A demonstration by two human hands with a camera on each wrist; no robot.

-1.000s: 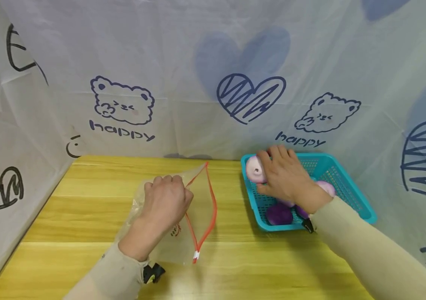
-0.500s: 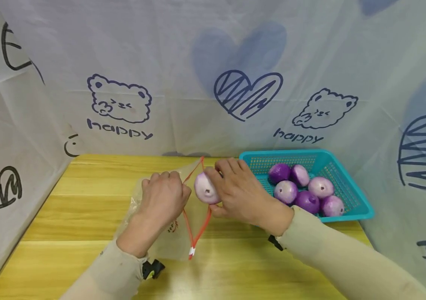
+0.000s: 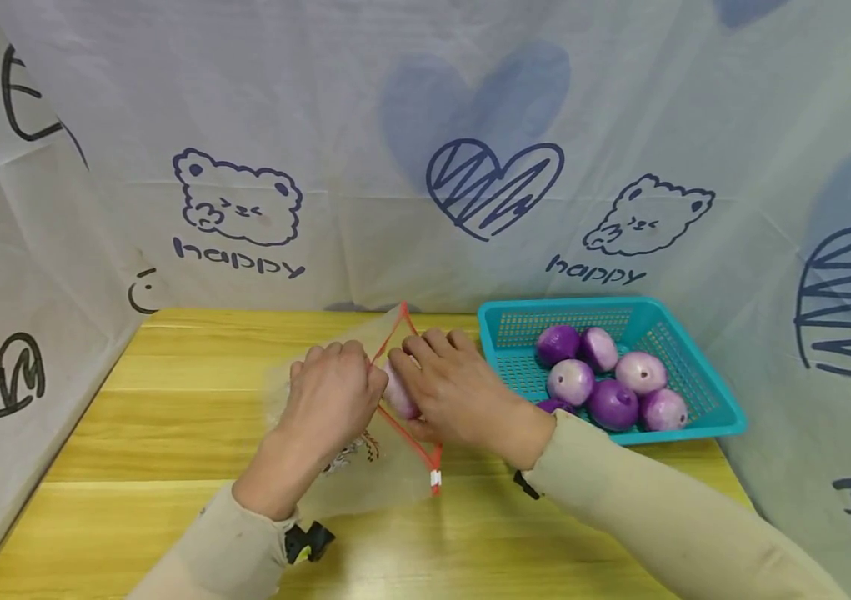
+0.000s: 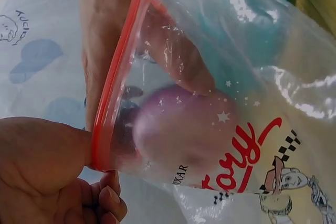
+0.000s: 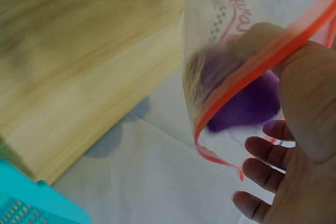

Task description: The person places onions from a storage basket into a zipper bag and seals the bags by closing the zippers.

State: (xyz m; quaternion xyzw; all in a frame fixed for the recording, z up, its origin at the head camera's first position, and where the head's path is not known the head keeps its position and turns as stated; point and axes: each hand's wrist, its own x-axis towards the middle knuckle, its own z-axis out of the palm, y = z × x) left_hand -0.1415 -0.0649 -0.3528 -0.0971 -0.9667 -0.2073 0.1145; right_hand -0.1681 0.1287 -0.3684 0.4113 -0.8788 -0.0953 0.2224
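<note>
My left hand [image 3: 327, 396] pinches the red zip edge [image 4: 113, 98] of a clear zip bag [image 3: 395, 487] and holds it up off the table. A peeled purple onion [image 3: 397, 390] is gripped by my right hand [image 3: 463, 392] at the bag's mouth. In the left wrist view, the onion shows through the printed plastic, with a right-hand finger beside it inside the bag. The right wrist view has the onion [image 5: 247, 108] partly behind the red edge, my thumb reaching in. Other right-hand fingers stay outside the plastic there.
A turquoise basket [image 3: 560, 306] with several purple onions [image 3: 613, 404] stands on the right of the wooden table [image 3: 170, 433]. My right sleeve covers part of its front. A printed cloth [image 3: 365, 167] hangs behind the table.
My right hand has carried the onion left from the basket to the bag's mouth and pushed it inside. The bag's white slider end has swung right. My left hand keeps its grip.
</note>
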